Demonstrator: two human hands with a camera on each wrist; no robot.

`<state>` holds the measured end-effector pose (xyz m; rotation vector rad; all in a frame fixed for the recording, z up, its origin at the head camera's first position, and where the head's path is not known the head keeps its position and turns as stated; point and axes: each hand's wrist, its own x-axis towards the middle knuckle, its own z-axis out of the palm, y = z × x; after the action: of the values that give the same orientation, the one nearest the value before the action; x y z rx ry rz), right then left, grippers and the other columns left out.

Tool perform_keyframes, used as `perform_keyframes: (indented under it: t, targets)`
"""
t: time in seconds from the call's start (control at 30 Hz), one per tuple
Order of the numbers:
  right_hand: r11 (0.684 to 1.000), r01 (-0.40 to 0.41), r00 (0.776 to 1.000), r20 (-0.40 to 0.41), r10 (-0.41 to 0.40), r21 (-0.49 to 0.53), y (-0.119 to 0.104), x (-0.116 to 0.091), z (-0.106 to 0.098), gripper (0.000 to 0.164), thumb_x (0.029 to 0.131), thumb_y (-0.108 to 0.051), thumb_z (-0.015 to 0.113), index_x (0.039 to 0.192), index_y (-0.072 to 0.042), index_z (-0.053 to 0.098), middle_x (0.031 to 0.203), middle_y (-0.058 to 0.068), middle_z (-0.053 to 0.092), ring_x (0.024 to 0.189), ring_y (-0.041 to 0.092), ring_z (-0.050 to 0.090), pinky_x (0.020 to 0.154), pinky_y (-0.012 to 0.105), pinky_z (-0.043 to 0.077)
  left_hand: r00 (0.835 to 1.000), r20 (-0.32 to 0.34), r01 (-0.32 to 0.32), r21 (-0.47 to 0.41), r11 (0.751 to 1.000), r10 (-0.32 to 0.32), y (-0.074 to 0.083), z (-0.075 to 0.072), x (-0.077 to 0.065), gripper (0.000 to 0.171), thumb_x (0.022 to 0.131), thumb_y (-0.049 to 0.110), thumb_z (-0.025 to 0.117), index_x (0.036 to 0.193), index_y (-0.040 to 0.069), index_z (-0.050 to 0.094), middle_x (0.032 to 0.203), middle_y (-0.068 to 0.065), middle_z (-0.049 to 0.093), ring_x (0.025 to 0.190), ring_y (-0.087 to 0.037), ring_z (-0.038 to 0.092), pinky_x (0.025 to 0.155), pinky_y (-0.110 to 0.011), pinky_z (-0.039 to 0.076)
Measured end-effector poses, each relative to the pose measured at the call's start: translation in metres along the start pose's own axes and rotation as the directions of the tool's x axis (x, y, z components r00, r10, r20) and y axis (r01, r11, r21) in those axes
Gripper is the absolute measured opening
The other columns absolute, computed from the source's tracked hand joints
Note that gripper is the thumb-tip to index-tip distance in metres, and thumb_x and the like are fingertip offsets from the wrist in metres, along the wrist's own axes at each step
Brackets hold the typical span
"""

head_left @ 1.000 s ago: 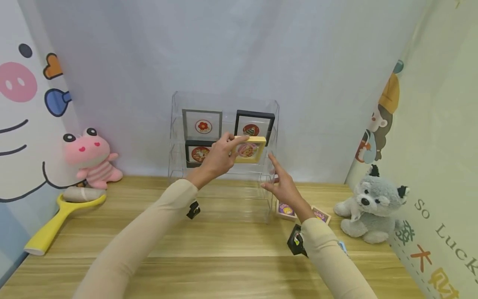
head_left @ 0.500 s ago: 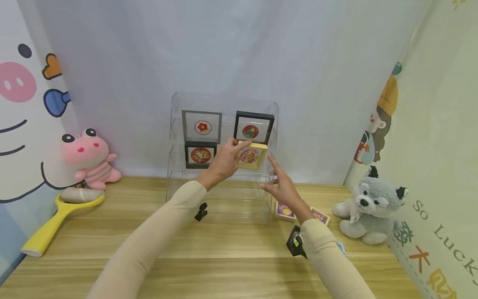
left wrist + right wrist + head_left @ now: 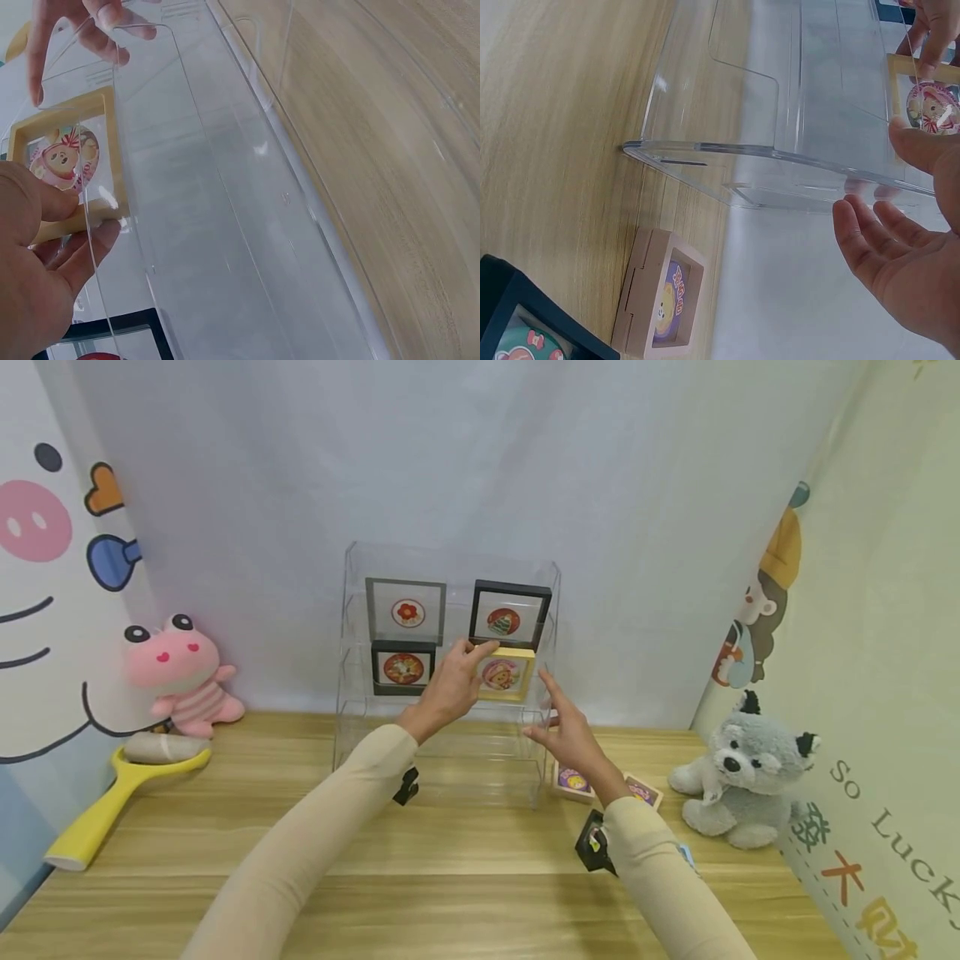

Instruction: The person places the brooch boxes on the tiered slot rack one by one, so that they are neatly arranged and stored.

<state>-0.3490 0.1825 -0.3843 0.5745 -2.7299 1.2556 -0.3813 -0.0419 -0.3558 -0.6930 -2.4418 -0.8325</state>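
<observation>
A yellow photo frame (image 3: 506, 674) with a cartoon bear picture stands on the middle tier of a clear acrylic display rack (image 3: 769, 148). My left hand (image 3: 452, 681) pinches its left side, thumb on the front face and fingers at the edge, as the left wrist view shows. My right hand (image 3: 570, 733) is beside the rack's right side panel, fingers extended, thumb spread at the front. Left of the yellow frame sits a black frame (image 3: 403, 669). On the top tier stand a grey frame (image 3: 407, 612) with a red flower and a black frame (image 3: 510, 613) with a tree picture.
Two pinkish-brown frames (image 3: 573, 782) lie on the table right of the rack, near a dark frame (image 3: 525, 322). A grey plush dog (image 3: 750, 777) sits farther right. To the left are a pink plush frog (image 3: 180, 677) and a yellow lint roller (image 3: 105, 814).
My left hand has lowered the yellow frame and moved it slightly right, onto the middle tier beside the black frame. My right hand has stayed by the rack's side.
</observation>
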Motion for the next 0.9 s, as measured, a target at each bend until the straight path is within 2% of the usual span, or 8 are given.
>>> perform_keyframes:
  t: [0.17,0.3,0.4,0.47,0.53,0.7,0.77,0.9]
  targets:
    - [1.0,-0.009,1.0,0.006,0.009,0.015,-0.001,0.001,0.001,0.095,0.091,-0.01,0.073,0.161,-0.028,0.011,0.143,0.03,0.044,0.112,0.046,0.062,0.081,0.046,0.059,1.0,-0.016,0.017,-0.012,1.0,-0.017,0.001,-0.003,-0.001,0.056,0.094,-0.005,0.061,0.146,0.013,0.05,0.121,-0.021,0.05,0.059,-0.016,0.046,0.053,-0.028,0.041]
    - [1.0,-0.002,1.0,0.001,0.002,0.012,-0.001,0.0,0.0,0.095,0.091,-0.009,0.073,0.161,-0.026,0.012,0.141,0.031,0.044,0.111,0.046,0.062,0.079,0.045,0.059,0.999,-0.048,0.017,-0.003,1.0,-0.017,0.003,-0.007,-0.002,0.059,0.091,0.0,0.067,0.146,0.012,0.049,0.128,-0.023,0.047,0.062,-0.021,0.052,0.053,-0.031,0.044]
    - [1.0,0.001,1.0,0.002,-0.001,0.015,-0.001,0.0,0.0,0.095,0.091,-0.009,0.073,0.161,-0.027,0.011,0.141,0.031,0.044,0.111,0.046,0.062,0.079,0.046,0.059,0.997,-0.079,-0.008,0.019,1.0,0.01,0.006,-0.014,-0.006,0.06,0.09,0.002,0.071,0.144,0.012,0.05,0.131,-0.024,0.045,0.079,-0.029,0.061,0.061,-0.037,0.051]
    - [1.0,-0.001,1.0,0.004,0.001,0.015,-0.001,0.0,0.0,0.095,0.091,-0.009,0.072,0.161,-0.027,0.011,0.142,0.031,0.044,0.111,0.046,0.062,0.079,0.045,0.059,0.994,-0.1,-0.042,0.038,0.998,0.045,0.008,-0.019,-0.012,0.06,0.087,0.003,0.074,0.143,0.011,0.052,0.131,-0.023,0.045,0.095,-0.032,0.062,0.07,-0.041,0.054]
    - [1.0,-0.002,1.0,0.005,0.002,0.016,-0.001,0.0,0.001,0.096,0.091,-0.009,0.072,0.161,-0.028,0.01,0.143,0.031,0.043,0.112,0.046,0.062,0.08,0.045,0.059,0.988,-0.123,-0.087,0.059,0.994,0.094,0.008,-0.026,-0.02,0.061,0.085,0.004,0.077,0.141,0.011,0.055,0.13,-0.022,0.047,0.108,-0.034,0.058,0.077,-0.044,0.054]
    - [1.0,-0.002,1.0,0.003,0.002,0.013,-0.001,0.001,0.0,0.096,0.092,-0.009,0.072,0.161,-0.03,0.01,0.143,0.033,0.042,0.112,0.046,0.062,0.079,0.045,0.059,0.954,-0.206,-0.2,0.101,0.975,0.217,0.003,-0.048,-0.043,0.059,0.08,0.007,0.083,0.135,0.01,0.06,0.124,-0.021,0.052,0.108,-0.034,0.055,0.08,-0.046,0.051]
    - [1.0,-0.001,1.0,0.004,0.001,0.008,0.0,0.001,-0.001,0.095,0.092,-0.01,0.072,0.161,-0.03,0.01,0.143,0.033,0.043,0.112,0.046,0.061,0.079,0.045,0.059,0.942,-0.236,-0.223,0.095,0.97,0.239,-0.002,-0.057,-0.051,0.059,0.079,0.007,0.084,0.133,0.009,0.061,0.122,-0.021,0.053,0.105,-0.035,0.054,0.08,-0.046,0.05]
    - [1.0,-0.007,1.0,0.003,0.007,0.001,0.0,0.0,-0.001,0.096,0.091,-0.01,0.072,0.161,-0.03,0.01,0.144,0.032,0.043,0.113,0.046,0.061,0.08,0.046,0.059,0.931,-0.278,-0.229,0.061,0.971,0.237,-0.014,-0.073,-0.067,0.058,0.078,0.005,0.084,0.132,0.007,0.061,0.12,-0.022,0.052,0.102,-0.035,0.054,0.079,-0.045,0.051]
